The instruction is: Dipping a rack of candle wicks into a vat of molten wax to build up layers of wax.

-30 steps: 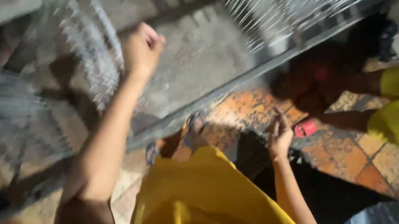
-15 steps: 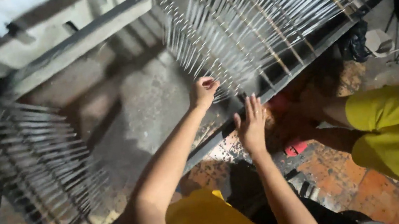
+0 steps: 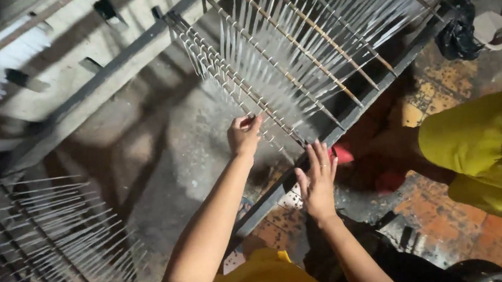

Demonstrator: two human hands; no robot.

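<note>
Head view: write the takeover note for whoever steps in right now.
Left hand: fingers pinched at the lower edge of the rack of thin white rods.
Right hand: open, fingers spread, held at the dark metal rail below the rack; contact unclear.
A second rod rack stands at lower left.
Another person in yellow is at right.
Done and left: cannot tell from this view.

Workshop; metal rod racks (image 3: pixel 315 37); stained concrete floor (image 3: pixel 185 151)
</note>
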